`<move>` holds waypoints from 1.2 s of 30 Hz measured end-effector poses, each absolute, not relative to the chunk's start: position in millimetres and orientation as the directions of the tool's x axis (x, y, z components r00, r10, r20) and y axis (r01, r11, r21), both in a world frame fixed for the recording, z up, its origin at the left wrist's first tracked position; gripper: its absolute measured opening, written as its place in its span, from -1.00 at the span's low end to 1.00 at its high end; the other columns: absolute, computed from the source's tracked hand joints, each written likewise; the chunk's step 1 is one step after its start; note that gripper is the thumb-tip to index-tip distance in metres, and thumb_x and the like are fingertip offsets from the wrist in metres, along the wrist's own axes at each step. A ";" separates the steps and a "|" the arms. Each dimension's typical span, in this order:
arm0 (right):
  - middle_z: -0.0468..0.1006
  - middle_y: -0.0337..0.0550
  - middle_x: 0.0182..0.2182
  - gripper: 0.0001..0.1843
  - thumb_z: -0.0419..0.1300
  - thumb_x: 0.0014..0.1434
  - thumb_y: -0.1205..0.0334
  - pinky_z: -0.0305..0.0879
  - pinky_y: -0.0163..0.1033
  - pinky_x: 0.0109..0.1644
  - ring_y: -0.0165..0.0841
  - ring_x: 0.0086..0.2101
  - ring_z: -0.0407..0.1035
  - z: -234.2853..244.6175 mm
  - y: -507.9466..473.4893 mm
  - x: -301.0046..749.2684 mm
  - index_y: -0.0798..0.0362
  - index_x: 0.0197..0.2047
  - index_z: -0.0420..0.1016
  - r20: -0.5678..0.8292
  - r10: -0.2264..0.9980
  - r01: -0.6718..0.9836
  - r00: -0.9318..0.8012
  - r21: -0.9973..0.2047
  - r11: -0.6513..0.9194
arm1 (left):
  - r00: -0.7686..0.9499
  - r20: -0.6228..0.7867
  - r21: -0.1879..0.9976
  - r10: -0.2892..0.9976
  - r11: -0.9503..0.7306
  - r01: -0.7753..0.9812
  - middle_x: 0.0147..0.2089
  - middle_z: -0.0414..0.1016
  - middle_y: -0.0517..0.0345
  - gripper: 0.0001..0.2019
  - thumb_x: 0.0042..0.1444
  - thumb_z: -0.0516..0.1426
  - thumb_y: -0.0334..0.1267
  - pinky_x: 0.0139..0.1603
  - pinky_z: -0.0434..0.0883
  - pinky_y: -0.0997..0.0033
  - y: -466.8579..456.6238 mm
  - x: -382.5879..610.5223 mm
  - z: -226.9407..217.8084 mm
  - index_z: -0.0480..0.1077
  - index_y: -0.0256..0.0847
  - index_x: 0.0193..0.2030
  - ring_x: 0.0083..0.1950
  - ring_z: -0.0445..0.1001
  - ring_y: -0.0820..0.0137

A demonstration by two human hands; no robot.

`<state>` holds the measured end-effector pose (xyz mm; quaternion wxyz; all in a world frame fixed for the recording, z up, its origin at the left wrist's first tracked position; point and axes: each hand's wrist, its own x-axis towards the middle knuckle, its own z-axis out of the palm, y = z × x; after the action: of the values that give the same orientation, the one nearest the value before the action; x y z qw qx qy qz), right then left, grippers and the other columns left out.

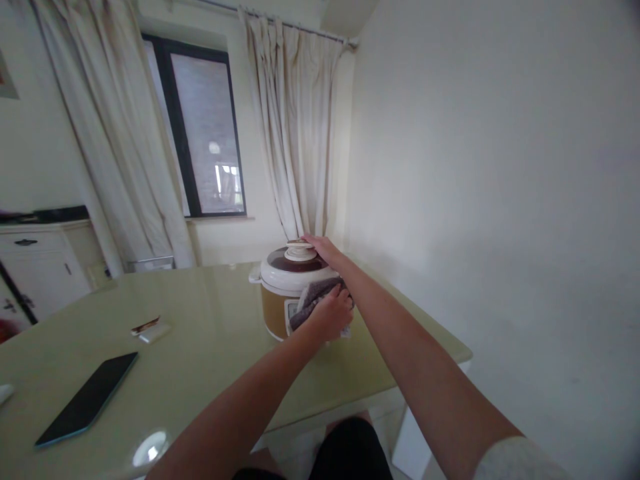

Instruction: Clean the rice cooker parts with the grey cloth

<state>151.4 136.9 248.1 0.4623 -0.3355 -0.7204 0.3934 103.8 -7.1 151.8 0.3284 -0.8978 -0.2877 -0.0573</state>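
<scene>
A slow cooker or similar electric pot point(276, 303), with a tan body and white rim, stands on the table. Its dark see-through lid point(277, 260) is on, topped by a white knob point(299, 253). My left hand point(334, 315) is closed on a grey cloth point(313, 297) and presses it against the pot's front, partly covering the control panel point(290, 315). My right hand point(323, 249) reaches over the lid with its fingers on the knob; some of those fingers are hidden.
The pale green glossy table point(200, 373) carries a black tablet point(90, 399) and a small white and brown item point(153, 329) on the left. A white wall point(490, 200) runs close along the right. A curtain point(300, 133) hangs behind the pot.
</scene>
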 end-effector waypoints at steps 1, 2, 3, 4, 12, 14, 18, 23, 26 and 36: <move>0.75 -0.09 -0.11 -0.43 0.17 0.33 -0.25 0.35 -0.07 0.24 -0.20 -0.03 0.58 246.9 135.3 151.2 0.06 -0.04 0.75 0.428 0.833 0.122 -0.351 -0.861 0.494 | 0.829 0.268 -0.562 0.491 -0.619 0.548 0.01 0.66 -0.16 -0.80 0.16 0.18 -0.34 0.32 0.30 -0.13 -6.3 109.6 140.1 0.66 -0.15 -0.19 0.21 0.48 -0.03; 0.74 -0.10 -0.09 -0.45 0.16 0.34 -0.23 0.33 -0.07 0.26 -0.20 -0.01 0.57 245.8 133.7 151.2 0.04 -0.03 0.75 0.452 0.818 0.124 -0.356 -0.845 0.521 | 0.840 0.231 -0.567 0.491 -0.634 0.526 -0.01 0.67 -0.15 -0.79 0.16 0.18 -0.34 0.29 0.32 -0.16 -6.5 114.1 127.5 0.68 -0.12 -0.20 0.21 0.50 -0.05; 0.74 -0.11 -0.07 -0.46 0.16 0.34 -0.22 0.32 -0.07 0.28 -0.19 0.02 0.56 244.8 132.3 151.4 0.03 -0.01 0.74 0.475 0.803 0.128 -0.359 -0.827 0.547 | 0.849 0.207 -0.563 0.486 -0.650 0.510 -0.03 0.69 -0.17 -0.79 0.16 0.18 -0.34 0.25 0.35 -0.19 -7.5 117.1 115.1 0.68 -0.10 -0.22 0.18 0.53 -0.07; 0.73 -0.11 -0.04 -0.46 0.15 0.35 -0.22 0.31 -0.06 0.29 -0.19 0.04 0.55 244.0 131.0 151.7 0.02 0.01 0.74 0.495 0.791 0.139 -0.359 -0.810 0.570 | 0.853 0.198 -0.561 0.483 -0.657 0.503 -0.07 0.69 -0.18 -0.79 0.17 0.17 -0.34 0.22 0.37 -0.20 -9.3 118.3 103.6 0.69 -0.08 -0.25 0.13 0.56 -0.07; 0.67 -0.17 0.12 -0.48 0.09 0.42 -0.21 0.24 -0.04 0.36 -0.17 0.18 0.48 240.8 128.3 153.4 -0.09 0.13 0.69 0.552 0.766 0.260 -0.331 -0.727 0.636 | 0.933 0.238 -0.546 0.271 -0.757 0.359 -0.08 0.63 -0.04 -0.78 0.25 0.14 -0.27 0.44 0.29 0.00 -35.7 65.9 90.7 0.64 0.03 -0.16 0.01 0.55 0.12; 0.67 -0.17 0.12 -0.48 0.08 0.41 -0.22 0.25 -0.03 0.35 -0.16 0.18 0.48 240.0 129.1 153.4 -0.11 0.14 0.68 0.547 0.775 0.280 -0.316 -0.726 0.628 | 0.926 0.283 -0.541 0.249 -0.756 0.368 -0.06 0.62 0.00 -0.77 0.29 0.12 -0.28 0.50 0.23 0.01 -40.7 49.9 105.2 0.62 0.07 -0.13 0.07 0.53 0.14; 0.70 -0.17 0.06 -0.46 0.10 0.40 -0.26 0.29 -0.05 0.32 -0.15 0.13 0.51 240.6 131.9 152.7 -0.10 0.10 0.71 0.550 0.778 0.289 -0.303 -0.725 0.625 | 0.834 0.421 -0.471 0.356 -0.700 0.536 0.12 0.60 0.08 -0.69 0.30 0.10 -0.36 0.57 0.09 -0.10 -44.2 29.5 149.2 0.58 0.08 0.03 0.26 0.44 0.15; 0.74 -0.11 -0.13 -0.34 0.06 0.38 -0.33 0.36 -0.16 0.21 -0.20 0.00 0.56 244.4 138.6 151.3 0.04 -0.02 0.75 0.485 0.805 0.206 -0.341 -0.797 0.567 | 0.393 0.668 -0.075 0.632 -0.468 0.881 0.15 0.59 -0.02 -0.67 0.15 0.20 -0.26 0.39 0.30 -0.09 -24.8 12.9 219.7 0.61 -0.02 0.05 0.28 0.41 0.02; 0.73 -0.11 -0.15 -0.29 0.03 0.39 -0.36 0.35 -0.17 0.21 -0.23 -0.03 0.56 244.7 139.8 151.6 0.08 -0.05 0.74 0.481 0.809 0.180 -0.337 -0.811 0.557 | 0.136 0.640 0.205 0.756 -0.339 0.918 0.03 0.66 0.07 -0.69 0.18 0.13 -0.23 0.16 0.45 0.16 -3.4 3.4 250.8 0.62 -0.03 -0.01 0.09 0.55 0.13; 0.74 -0.12 -0.09 -0.28 0.02 0.37 -0.42 0.29 -0.11 0.27 -0.18 0.04 0.54 240.4 137.5 150.2 0.00 0.01 0.73 0.483 0.828 0.245 -0.285 -0.798 0.550 | -0.189 0.537 0.431 0.822 -0.075 0.899 -0.13 0.68 -0.01 -0.69 0.24 0.08 -0.05 -0.10 0.43 0.26 25.7 -31.6 261.2 0.60 -0.11 -0.11 -0.10 0.61 0.15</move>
<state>150.2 137.5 240.4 0.4755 -0.3621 -0.7409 0.3064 -31.6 25.7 261.2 0.0523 -0.6346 -0.6781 -0.3670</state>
